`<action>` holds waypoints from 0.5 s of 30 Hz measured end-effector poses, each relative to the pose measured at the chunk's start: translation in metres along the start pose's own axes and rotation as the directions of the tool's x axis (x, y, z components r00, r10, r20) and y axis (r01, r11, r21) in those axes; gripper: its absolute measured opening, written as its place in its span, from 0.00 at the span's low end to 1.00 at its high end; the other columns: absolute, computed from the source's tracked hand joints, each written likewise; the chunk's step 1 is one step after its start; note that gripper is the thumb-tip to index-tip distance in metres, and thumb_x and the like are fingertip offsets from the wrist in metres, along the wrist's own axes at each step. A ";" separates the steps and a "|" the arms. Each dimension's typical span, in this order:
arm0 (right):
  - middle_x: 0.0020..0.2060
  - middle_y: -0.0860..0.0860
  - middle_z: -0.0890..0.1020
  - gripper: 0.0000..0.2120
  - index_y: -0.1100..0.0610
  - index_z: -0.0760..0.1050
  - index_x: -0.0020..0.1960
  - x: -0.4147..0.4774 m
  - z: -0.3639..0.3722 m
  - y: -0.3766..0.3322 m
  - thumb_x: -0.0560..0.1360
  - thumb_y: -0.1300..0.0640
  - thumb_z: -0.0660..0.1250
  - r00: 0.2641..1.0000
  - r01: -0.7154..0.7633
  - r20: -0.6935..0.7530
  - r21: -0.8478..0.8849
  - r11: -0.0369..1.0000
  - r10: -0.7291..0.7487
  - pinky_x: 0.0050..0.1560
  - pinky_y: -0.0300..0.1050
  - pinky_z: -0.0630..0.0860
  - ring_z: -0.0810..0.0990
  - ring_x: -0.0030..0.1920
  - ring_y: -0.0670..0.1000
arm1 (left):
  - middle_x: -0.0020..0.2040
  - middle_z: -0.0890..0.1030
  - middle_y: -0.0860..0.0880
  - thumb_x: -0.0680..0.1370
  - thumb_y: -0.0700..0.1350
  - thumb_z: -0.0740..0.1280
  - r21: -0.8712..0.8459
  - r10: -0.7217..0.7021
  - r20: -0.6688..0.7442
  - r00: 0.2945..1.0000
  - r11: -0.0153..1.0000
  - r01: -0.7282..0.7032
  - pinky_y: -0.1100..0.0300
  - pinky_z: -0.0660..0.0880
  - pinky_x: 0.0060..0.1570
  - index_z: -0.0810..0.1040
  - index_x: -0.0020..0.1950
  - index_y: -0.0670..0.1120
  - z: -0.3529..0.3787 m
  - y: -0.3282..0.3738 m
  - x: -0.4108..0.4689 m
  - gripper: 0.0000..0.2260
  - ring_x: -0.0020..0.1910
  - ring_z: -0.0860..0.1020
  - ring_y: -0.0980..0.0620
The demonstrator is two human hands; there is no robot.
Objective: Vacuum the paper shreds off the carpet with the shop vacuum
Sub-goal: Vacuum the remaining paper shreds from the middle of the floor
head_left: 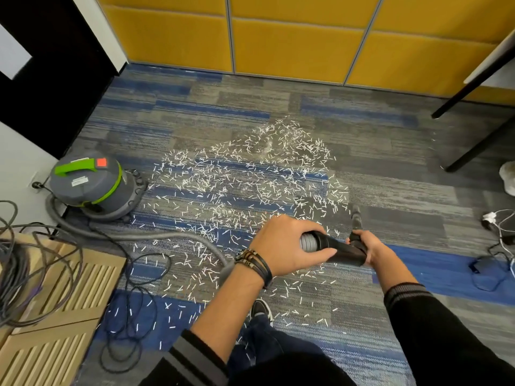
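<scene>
Paper shreds (237, 185): scattered on carpet (390, 196), mostly ahead and left of both hands, some beneath them.
Left hand (281, 246): wrapped round hose cuff (342, 247).
Right hand (370, 250): gripping wand (356, 218).
Shop vacuum (89, 179): far left.

The shop vacuum (89, 182) is being seen at the carpet's (390, 190) left edge, its hose (167, 236) being run toward the near middle; paper shreds (245, 185) are being left scattered across the centre.
</scene>
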State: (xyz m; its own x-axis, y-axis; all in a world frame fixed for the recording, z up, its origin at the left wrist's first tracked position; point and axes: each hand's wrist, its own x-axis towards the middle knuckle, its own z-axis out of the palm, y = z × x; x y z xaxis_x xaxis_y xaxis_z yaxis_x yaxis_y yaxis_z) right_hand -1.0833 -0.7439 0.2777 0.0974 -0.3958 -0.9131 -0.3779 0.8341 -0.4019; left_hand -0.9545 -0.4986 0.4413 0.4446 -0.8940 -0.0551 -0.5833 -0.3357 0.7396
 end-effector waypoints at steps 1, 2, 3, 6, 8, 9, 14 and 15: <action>0.23 0.55 0.76 0.09 0.56 0.66 0.46 0.005 0.003 0.001 0.82 0.52 0.57 1.000 -0.013 0.018 -0.042 0.999 0.013 0.23 0.41 0.76 0.76 0.21 0.52 | 0.41 0.86 0.57 0.74 0.65 0.71 0.006 -0.012 -0.011 1.000 1.000 0.012 0.58 0.82 0.51 0.86 0.57 0.55 0.001 -0.001 0.000 0.19 0.37 0.81 0.58; 0.23 0.55 0.76 0.10 0.56 0.66 0.46 0.006 0.007 0.006 0.82 0.52 0.57 0.999 -0.036 0.031 -0.050 0.998 0.038 0.24 0.41 0.76 0.75 0.21 0.52 | 0.42 0.86 0.57 0.74 0.64 0.73 0.010 -0.011 -0.013 1.000 1.000 0.012 0.58 0.81 0.52 0.86 0.57 0.55 0.001 -0.004 -0.002 0.18 0.38 0.81 0.58; 0.24 0.54 0.76 0.09 0.56 0.66 0.46 0.006 0.011 0.015 0.82 0.52 0.57 0.998 -0.049 0.045 -0.045 0.998 0.051 0.24 0.41 0.77 0.75 0.21 0.52 | 0.43 0.86 0.57 0.74 0.63 0.74 0.004 -0.006 -0.013 1.000 1.000 0.006 0.60 0.81 0.53 0.86 0.57 0.55 -0.001 -0.006 -0.005 0.17 0.39 0.81 0.59; 0.26 0.54 0.75 0.08 0.57 0.65 0.48 -0.005 0.024 0.050 0.82 0.53 0.58 0.988 -0.128 0.099 0.099 0.987 0.118 0.24 0.41 0.77 0.75 0.22 0.51 | 0.44 0.86 0.60 0.71 0.62 0.77 -0.001 0.017 -0.016 1.000 1.000 -0.017 0.70 0.76 0.50 0.87 0.56 0.55 -0.018 -0.020 -0.023 0.18 0.40 0.81 0.62; 0.28 0.54 0.75 0.09 0.57 0.66 0.46 -0.013 0.035 0.072 0.81 0.53 0.59 0.979 -0.172 0.137 0.184 0.968 0.148 0.24 0.41 0.77 0.74 0.23 0.50 | 0.44 0.86 0.61 0.69 0.65 0.76 0.002 0.042 -0.047 0.998 0.999 -0.042 0.74 0.76 0.48 0.88 0.54 0.55 -0.033 -0.028 -0.038 0.20 0.40 0.82 0.63; 0.28 0.54 0.75 0.08 0.57 0.66 0.47 -0.016 0.040 0.081 0.81 0.53 0.60 0.978 -0.178 0.147 0.215 0.960 0.148 0.25 0.41 0.77 0.74 0.25 0.50 | 0.43 0.86 0.61 0.69 0.66 0.75 -0.004 0.058 -0.069 0.996 0.998 -0.058 0.73 0.78 0.47 0.88 0.53 0.54 -0.041 -0.030 -0.044 0.20 0.40 0.83 0.64; 0.29 0.53 0.76 0.07 0.56 0.68 0.49 -0.025 0.042 0.100 0.80 0.52 0.61 0.980 -0.169 0.146 0.266 0.949 0.133 0.32 0.42 0.77 0.75 0.27 0.50 | 0.41 0.87 0.60 0.67 0.65 0.76 -0.008 0.133 -0.080 0.988 0.991 -0.134 0.62 0.82 0.44 0.88 0.50 0.55 -0.061 -0.024 -0.046 0.19 0.38 0.84 0.62; 0.29 0.53 0.76 0.08 0.56 0.68 0.47 -0.025 0.034 0.103 0.80 0.51 0.61 0.982 -0.159 0.143 0.263 0.952 0.125 0.35 0.43 0.76 0.75 0.27 0.50 | 0.41 0.87 0.60 0.67 0.65 0.76 -0.013 0.155 -0.063 0.986 0.988 -0.156 0.62 0.82 0.44 0.88 0.49 0.54 -0.058 -0.019 -0.045 0.18 0.38 0.83 0.62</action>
State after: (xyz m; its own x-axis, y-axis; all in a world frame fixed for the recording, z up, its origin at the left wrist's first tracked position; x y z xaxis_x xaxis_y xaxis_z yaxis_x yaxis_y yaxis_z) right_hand -1.0935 -0.6353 0.2571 0.1799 -0.2295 -0.9565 -0.1328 0.9578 -0.2548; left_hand -0.9242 -0.4344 0.4682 0.3906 -0.9149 0.1024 -0.6370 -0.1883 0.7475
